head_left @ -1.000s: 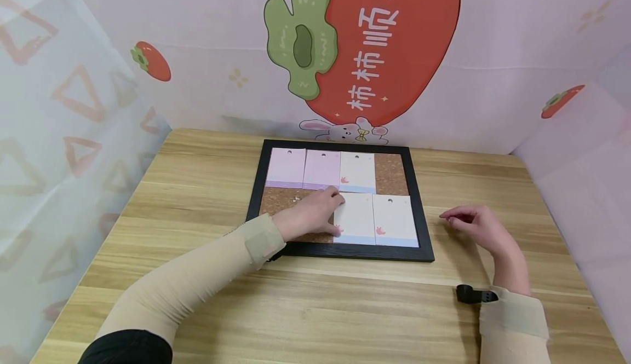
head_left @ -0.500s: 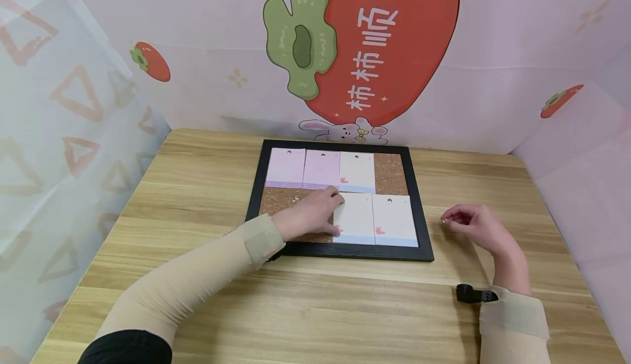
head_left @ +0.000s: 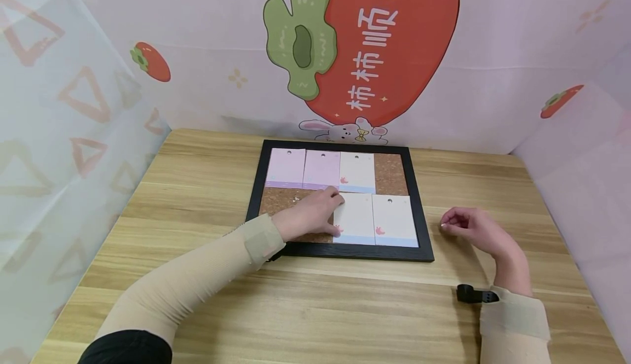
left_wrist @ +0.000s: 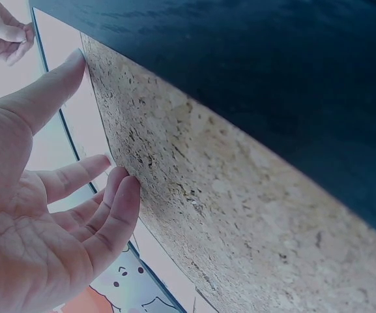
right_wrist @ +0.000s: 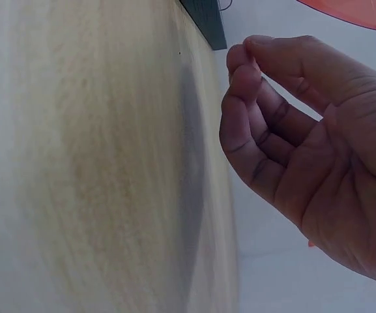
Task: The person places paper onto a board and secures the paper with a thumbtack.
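In the head view a black-framed corkboard (head_left: 340,250) lies on the table. My left hand (head_left: 310,213) rests over it, thumb and fingertips spread along the left edge of a white card (head_left: 356,216). In the left wrist view the left hand's fingers (left_wrist: 116,208) are extended and relaxed beside the cork. Right of the frame, my right hand (head_left: 473,226) hovers over the wood, thumb and fingers pinched together on a tiny pale, shiny thing like a thumbtack, mostly hidden. The right wrist view shows the same pinching fingertips (right_wrist: 245,79).
Beside the touched card lies another white card (head_left: 394,219) with a silver thumbtack (head_left: 390,200). Along the top row are two lilac cards (head_left: 286,167) and a white card (head_left: 357,171), each tacked. Small shiny bits (head_left: 296,199) lie on the cork left of the left hand.
My right hand's fingers have shifted slightly, curling and turning a little around the tiny thing at their tips. The left hand and the cards have stayed in place.
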The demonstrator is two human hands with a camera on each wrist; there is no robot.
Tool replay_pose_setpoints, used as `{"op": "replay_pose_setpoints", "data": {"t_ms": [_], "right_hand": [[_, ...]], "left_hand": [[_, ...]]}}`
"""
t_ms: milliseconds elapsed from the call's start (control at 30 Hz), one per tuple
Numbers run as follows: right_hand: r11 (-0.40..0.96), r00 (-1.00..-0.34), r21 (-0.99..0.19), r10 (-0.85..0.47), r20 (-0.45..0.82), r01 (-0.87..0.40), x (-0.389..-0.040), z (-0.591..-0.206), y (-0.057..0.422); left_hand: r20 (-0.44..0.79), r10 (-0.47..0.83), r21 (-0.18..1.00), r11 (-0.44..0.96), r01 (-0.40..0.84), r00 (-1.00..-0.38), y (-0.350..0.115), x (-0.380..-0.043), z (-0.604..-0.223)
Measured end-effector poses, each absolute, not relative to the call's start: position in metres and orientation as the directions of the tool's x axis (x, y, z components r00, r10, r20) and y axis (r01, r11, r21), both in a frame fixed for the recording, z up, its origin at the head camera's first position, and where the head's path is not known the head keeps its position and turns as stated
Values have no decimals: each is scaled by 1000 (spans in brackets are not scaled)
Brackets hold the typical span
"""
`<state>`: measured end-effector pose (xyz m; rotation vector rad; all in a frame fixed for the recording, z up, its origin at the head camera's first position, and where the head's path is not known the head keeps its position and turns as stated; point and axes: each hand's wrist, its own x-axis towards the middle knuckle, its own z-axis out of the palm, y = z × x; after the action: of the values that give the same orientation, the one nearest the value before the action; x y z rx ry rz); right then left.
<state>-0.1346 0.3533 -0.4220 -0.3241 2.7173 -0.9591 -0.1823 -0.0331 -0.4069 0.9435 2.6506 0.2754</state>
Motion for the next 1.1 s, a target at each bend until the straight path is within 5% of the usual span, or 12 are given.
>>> {"op": "replay_pose_setpoints", "data": {"t_ms": [767,1100], "right_hand": [[706,-930,-707,-231,-284,41,-136,-419,351],[665,-944,-747,-237,-230,15,-135,-420,354]], "left_hand": [[-228,641,273,765,584,-733,-33,-182,-406],[-236,639,281,766,578,-732,-32,-182,-406]]}}
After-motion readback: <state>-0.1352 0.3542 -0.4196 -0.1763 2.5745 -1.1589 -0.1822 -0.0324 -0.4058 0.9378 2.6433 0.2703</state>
